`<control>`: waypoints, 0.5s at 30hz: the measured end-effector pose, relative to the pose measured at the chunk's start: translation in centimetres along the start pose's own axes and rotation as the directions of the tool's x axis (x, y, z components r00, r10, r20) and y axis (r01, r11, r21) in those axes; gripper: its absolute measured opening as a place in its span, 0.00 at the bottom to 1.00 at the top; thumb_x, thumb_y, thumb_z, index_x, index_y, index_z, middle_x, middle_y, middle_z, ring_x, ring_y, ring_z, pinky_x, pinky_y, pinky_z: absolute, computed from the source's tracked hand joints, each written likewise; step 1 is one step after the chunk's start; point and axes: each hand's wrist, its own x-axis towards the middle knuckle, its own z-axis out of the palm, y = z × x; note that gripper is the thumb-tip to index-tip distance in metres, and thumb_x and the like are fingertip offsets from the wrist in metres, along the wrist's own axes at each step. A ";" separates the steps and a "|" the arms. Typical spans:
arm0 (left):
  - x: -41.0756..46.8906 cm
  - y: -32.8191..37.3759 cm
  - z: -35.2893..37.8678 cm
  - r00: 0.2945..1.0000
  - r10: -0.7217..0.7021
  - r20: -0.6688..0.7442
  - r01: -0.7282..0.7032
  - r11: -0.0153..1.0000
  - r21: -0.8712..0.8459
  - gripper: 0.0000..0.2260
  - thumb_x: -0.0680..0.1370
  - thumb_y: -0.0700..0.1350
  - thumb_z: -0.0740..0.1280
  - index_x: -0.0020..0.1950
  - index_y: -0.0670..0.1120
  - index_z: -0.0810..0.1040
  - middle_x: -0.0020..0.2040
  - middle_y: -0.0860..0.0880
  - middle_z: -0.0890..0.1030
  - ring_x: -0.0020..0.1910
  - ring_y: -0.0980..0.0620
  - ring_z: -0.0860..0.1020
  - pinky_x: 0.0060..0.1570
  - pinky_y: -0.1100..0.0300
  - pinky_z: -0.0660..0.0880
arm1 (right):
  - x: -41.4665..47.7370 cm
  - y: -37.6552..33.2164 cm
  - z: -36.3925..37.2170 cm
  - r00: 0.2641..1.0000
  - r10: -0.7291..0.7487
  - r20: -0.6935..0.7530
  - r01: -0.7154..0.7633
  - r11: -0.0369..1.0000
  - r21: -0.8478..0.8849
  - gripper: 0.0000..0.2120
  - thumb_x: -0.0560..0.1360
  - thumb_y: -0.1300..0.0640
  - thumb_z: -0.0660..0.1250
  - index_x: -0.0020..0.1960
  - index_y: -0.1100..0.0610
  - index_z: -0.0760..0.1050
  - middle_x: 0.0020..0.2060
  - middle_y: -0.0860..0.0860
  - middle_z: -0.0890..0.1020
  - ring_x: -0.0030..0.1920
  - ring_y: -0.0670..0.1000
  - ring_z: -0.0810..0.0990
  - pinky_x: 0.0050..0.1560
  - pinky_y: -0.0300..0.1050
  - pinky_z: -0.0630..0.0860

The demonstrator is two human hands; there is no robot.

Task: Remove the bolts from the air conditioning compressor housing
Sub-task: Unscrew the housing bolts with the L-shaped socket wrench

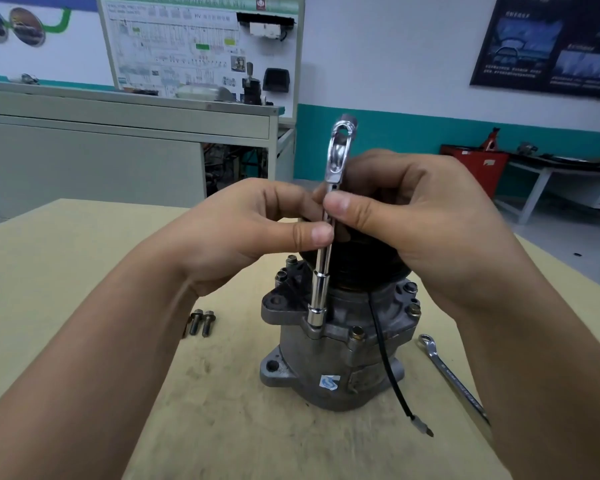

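the compressor [336, 362] stands upright at the middle of the bench [84, 271]. fingers of the left hand [257, 230] and the right hand [416, 216] pinch the shaft of a socket tool [321, 275], set upright on its flange [338, 331]. two loose bolts [201, 322] lie toward the left edge, a spanner [451, 375] toward the right edge.

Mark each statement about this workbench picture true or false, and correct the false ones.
1. The left hand and right hand both pinch the socket wrench. True.
2. The socket wrench lies flat on the table. False: it stands upright on the compressor housing.
3. Two loose bolts lie on the table, left of the compressor housing. True.
4. The spanner rests on top of the compressor housing. False: it lies on the table, to its right.
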 end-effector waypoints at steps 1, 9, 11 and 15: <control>0.0 0.1 0.1 1.000 0.003 0.007 -0.003 1.000 0.003 0.20 0.65 0.42 0.71 0.51 0.30 0.77 0.53 0.39 0.82 0.56 0.44 0.80 0.63 0.52 0.73 | -0.1 0.0 0.0 1.000 0.010 -0.002 -0.010 1.000 0.019 0.09 0.67 0.54 0.75 0.47 0.54 0.82 0.39 0.51 0.83 0.41 0.49 0.83 0.44 0.46 0.80; -0.2 0.5 0.9 0.999 0.033 -0.010 -0.033 0.999 -0.019 0.18 0.63 0.41 0.73 0.42 0.29 0.71 0.41 0.43 0.79 0.44 0.51 0.78 0.49 0.61 0.76 | -0.3 -0.2 0.6 0.992 0.029 -0.126 -0.026 0.999 0.027 0.10 0.62 0.50 0.77 0.36 0.53 0.79 0.30 0.52 0.80 0.29 0.44 0.76 0.30 0.39 0.74; -0.1 0.6 0.9 0.999 0.037 -0.030 -0.038 0.999 -0.009 0.22 0.62 0.41 0.75 0.44 0.27 0.70 0.42 0.43 0.79 0.45 0.51 0.78 0.51 0.60 0.76 | -0.2 -0.2 0.6 0.993 0.023 -0.118 -0.022 1.000 0.007 0.07 0.65 0.52 0.76 0.38 0.53 0.80 0.31 0.50 0.80 0.30 0.43 0.76 0.31 0.36 0.74; -0.1 0.5 0.7 0.999 0.034 -0.016 -0.034 0.999 -0.003 0.21 0.64 0.41 0.73 0.51 0.29 0.76 0.50 0.39 0.81 0.52 0.47 0.79 0.59 0.55 0.74 | -0.1 -0.1 0.4 0.996 0.006 -0.089 -0.007 1.000 -0.019 0.05 0.69 0.54 0.73 0.42 0.53 0.81 0.37 0.50 0.81 0.37 0.45 0.79 0.39 0.39 0.76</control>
